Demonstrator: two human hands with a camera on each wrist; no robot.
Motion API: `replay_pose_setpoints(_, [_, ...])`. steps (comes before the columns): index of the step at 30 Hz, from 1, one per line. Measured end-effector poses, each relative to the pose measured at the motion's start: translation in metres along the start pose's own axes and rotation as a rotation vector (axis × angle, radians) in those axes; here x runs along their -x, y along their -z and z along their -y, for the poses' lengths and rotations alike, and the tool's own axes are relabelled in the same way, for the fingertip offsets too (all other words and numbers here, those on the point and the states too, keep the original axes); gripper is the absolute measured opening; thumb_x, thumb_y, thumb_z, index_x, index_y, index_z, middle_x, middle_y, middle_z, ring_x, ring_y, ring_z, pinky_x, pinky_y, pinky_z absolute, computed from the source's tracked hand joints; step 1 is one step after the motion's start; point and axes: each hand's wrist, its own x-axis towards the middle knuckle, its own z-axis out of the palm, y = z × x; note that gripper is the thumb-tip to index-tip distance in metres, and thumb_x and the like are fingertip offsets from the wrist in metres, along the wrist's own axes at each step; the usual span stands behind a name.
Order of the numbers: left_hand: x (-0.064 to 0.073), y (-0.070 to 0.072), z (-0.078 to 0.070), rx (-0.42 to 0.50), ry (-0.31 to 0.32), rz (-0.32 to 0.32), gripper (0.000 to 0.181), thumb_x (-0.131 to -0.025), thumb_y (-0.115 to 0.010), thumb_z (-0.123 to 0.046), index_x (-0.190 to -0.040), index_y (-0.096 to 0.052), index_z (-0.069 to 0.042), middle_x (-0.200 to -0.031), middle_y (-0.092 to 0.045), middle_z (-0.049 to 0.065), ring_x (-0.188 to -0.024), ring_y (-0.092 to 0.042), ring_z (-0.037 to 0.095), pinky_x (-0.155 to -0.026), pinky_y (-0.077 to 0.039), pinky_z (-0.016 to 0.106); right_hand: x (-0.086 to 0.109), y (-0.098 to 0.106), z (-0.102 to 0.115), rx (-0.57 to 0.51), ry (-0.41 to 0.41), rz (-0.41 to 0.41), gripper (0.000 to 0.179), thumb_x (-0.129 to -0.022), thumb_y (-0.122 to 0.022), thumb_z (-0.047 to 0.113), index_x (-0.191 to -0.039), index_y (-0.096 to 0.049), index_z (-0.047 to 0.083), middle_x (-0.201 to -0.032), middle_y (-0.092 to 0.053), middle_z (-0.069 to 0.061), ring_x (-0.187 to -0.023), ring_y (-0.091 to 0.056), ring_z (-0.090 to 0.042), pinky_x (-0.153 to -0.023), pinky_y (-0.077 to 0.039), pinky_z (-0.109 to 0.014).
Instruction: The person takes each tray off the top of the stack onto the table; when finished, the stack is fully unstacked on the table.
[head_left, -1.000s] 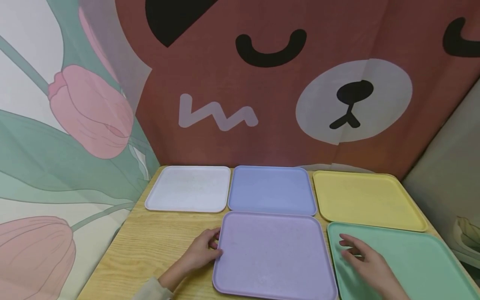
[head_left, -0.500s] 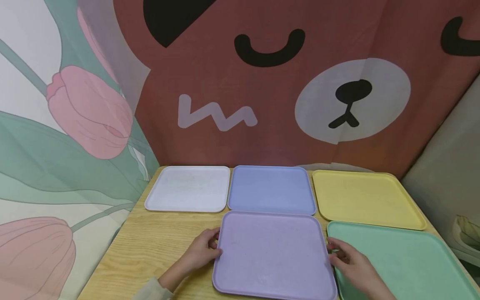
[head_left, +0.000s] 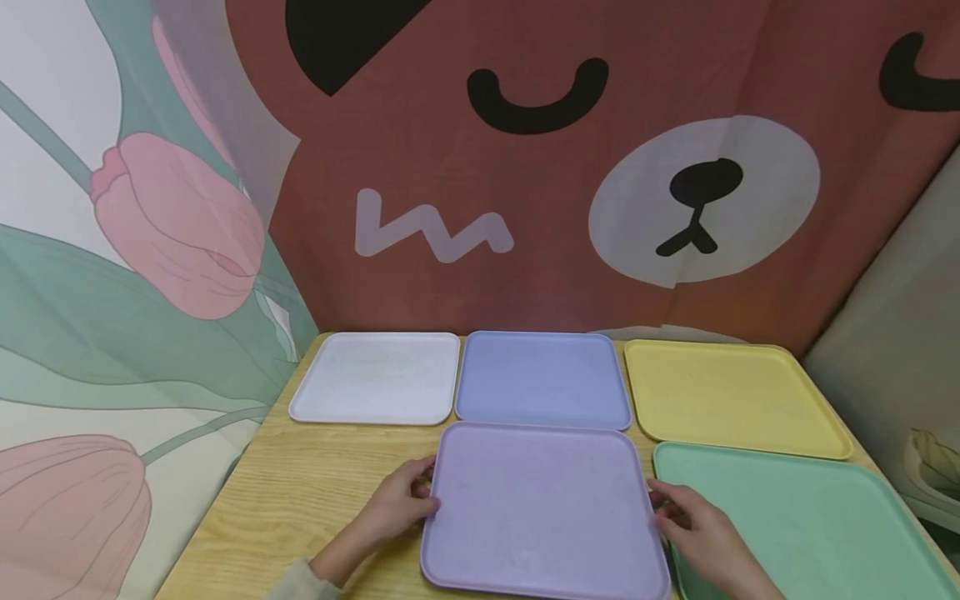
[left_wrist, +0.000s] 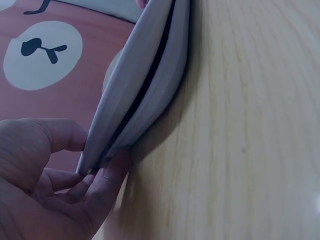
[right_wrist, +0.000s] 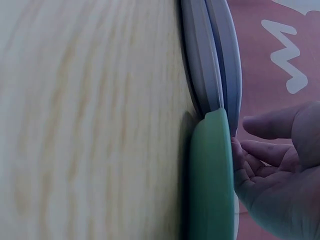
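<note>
A purple tray [head_left: 543, 508] lies at the front middle of the table; the left wrist view shows two stacked pale rims [left_wrist: 135, 75] with a dark gap between them. My left hand [head_left: 393, 504] holds its left edge, thumb and fingers on either side of the upper rim. At the right edge, my right hand [head_left: 697, 529] touches the rim with its fingertips. Its thumb [right_wrist: 267, 125] stands a little apart from the rim in the right wrist view. Under that hand lies a green tray [head_left: 810, 517], its corner overlapping the purple rim in that view.
Along the back of the wooden table [head_left: 300, 475] lie a white tray [head_left: 378, 377], a blue tray [head_left: 543, 379] and a yellow tray [head_left: 738, 398]. A bear-print cloth [head_left: 420, 292] hangs right behind them. A tulip-print cloth [head_left: 180, 225] hangs at the left.
My right hand has moved left from over the green tray to the purple tray's right edge. The purple tray has shifted slightly left, with my left hand still on it.
</note>
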Motion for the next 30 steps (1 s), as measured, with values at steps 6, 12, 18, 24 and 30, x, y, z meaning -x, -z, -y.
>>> replay_pose_setpoints(6, [0.002, 0.004, -0.001, 0.041, 0.014, 0.0, 0.075, -0.077, -0.075, 0.0, -0.144, -0.045, 0.012, -0.118, -0.064, 0.017, -0.085, -0.061, 0.018, -0.064, -0.057, 0.025, -0.001, -0.002, 0.0, 0.037, 0.03, -0.012, 0.046, -0.09, -0.07, -0.001, -0.135, -0.06, -0.004, -0.111, -0.066, -0.005, -0.088, -0.061, -0.006, -0.077, -0.055, -0.024])
replay_pose_setpoints(12, [0.005, 0.011, 0.0, 0.247, 0.074, 0.099, 0.079, -0.085, -0.07, -0.002, -0.153, -0.032, 0.008, -0.106, -0.065, 0.014, -0.078, -0.068, 0.021, -0.059, -0.061, 0.038, -0.001, -0.005, -0.002, 0.089, 0.098, -0.039, 0.044, -0.086, -0.071, -0.004, -0.13, -0.065, -0.004, -0.106, -0.065, -0.003, -0.084, -0.058, -0.001, -0.076, -0.055, -0.024])
replay_pose_setpoints(18, [0.008, 0.02, 0.003, 0.411, 0.097, 0.177, 0.08, -0.091, -0.068, -0.002, -0.158, -0.023, 0.004, -0.103, -0.068, 0.013, -0.082, -0.07, 0.024, -0.064, -0.062, 0.042, -0.001, -0.005, -0.001, 0.11, 0.117, -0.019, 0.045, -0.085, -0.073, -0.002, -0.129, -0.065, -0.004, -0.109, -0.065, -0.004, -0.084, -0.06, -0.002, -0.075, -0.055, -0.024])
replay_pose_setpoints(24, [0.011, 0.03, 0.007, 0.518, 0.126, 0.202, 0.081, -0.093, -0.066, -0.004, -0.16, -0.019, -0.001, -0.113, -0.065, 0.014, -0.092, -0.071, 0.027, -0.074, -0.062, 0.049, -0.001, -0.006, -0.001, 0.119, 0.122, -0.018, 0.045, -0.083, -0.074, -0.002, -0.128, -0.065, -0.006, -0.109, -0.064, -0.005, -0.083, -0.061, -0.003, -0.073, -0.055, -0.024])
replay_pose_setpoints(30, [0.015, 0.041, 0.015, 0.553, 0.142, 0.212, 0.082, -0.096, -0.067, -0.008, -0.16, -0.016, -0.003, -0.117, -0.065, 0.013, -0.095, -0.071, 0.029, -0.077, -0.061, 0.051, -0.002, -0.006, 0.002, 0.124, 0.099, -0.018, 0.046, -0.084, -0.075, -0.002, -0.128, -0.064, -0.006, -0.109, -0.064, -0.005, -0.084, -0.061, -0.004, -0.075, -0.055, -0.024])
